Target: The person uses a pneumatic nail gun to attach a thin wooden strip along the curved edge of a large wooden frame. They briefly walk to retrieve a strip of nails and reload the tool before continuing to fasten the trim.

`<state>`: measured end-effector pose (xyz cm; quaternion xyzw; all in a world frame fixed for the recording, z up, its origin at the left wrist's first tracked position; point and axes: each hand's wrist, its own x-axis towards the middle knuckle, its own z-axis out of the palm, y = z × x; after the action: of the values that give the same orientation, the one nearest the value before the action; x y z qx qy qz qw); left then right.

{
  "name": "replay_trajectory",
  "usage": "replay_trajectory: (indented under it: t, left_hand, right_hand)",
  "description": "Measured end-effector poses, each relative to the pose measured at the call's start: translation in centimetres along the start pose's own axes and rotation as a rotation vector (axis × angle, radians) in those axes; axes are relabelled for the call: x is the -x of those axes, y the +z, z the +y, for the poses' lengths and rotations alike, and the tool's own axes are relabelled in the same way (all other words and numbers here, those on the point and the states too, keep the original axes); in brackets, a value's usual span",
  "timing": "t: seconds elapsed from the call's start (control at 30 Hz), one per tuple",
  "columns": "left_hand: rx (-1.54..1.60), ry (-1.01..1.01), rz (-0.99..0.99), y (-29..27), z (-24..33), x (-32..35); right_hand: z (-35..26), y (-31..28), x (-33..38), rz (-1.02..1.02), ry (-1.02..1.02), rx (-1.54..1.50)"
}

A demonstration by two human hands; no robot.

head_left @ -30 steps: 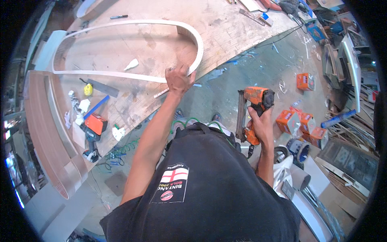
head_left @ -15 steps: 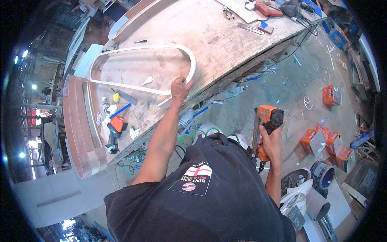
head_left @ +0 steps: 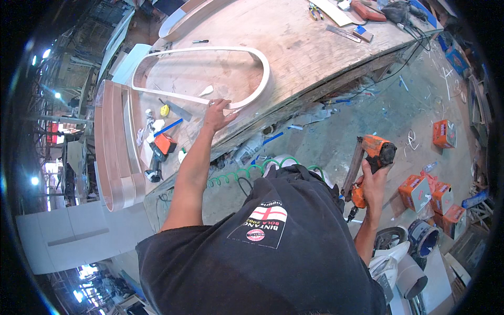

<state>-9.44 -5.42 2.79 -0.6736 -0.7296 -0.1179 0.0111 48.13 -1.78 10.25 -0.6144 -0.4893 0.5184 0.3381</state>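
On the wooden workbench (head_left: 310, 55) lies a long rounded frame (head_left: 267, 73), a bent band with a white upper edge. My left hand (head_left: 217, 115) grips its near side, fingers over the rim and thumb toward the bench edge. Off the bench to the right, my right hand (head_left: 375, 182) is wrapped round the handle of an orange and black nail gun (head_left: 379, 149). The gun points away from the bench work, and a green coiled hose (head_left: 254, 168) runs by my feet. Inside the frame lies a small white spoon-shaped piece (head_left: 207, 90).
At the bench's left stand curved wooden panels (head_left: 114, 152), near an orange and black cordless drill (head_left: 164, 144) and a yellow tape measure (head_left: 165, 111). Pliers (head_left: 315, 11) and a red power tool (head_left: 367, 11) lie far right. Orange boxes (head_left: 415, 191) sit on the floor.
My left hand has slid leftward along the frame's near side, away from its rounded right end. My right hand with the nail gun has moved slightly right; the whole view has shifted.
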Motion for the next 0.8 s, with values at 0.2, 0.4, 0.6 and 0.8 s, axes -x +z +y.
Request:
replay_trajectory:
  t: [0.2,0.4,0.6,0.8]
  left_hand:
    - [0.004,0.091,-0.144,-1.0,-2.8,-0.7]
    - [0.188,0.165,-0.24,-0.7,-5.3,-2.4]
    - [0.332,0.251,-0.335,0.7,-6.6,-3.7]
    - [0.302,0.273,-0.482,0.2,-5.8,-4.2]
  right_hand:
    - [-0.1,2.1,0.5,0.036,-0.004,0.056]
    - [-1.6,7.8,2.5,0.141,0.0,0.067]
    - [-2.6,16.7,4.9,0.2,0.052,0.057]
    - [-5.1,24.7,9.4,0.157,0.151,0.078]
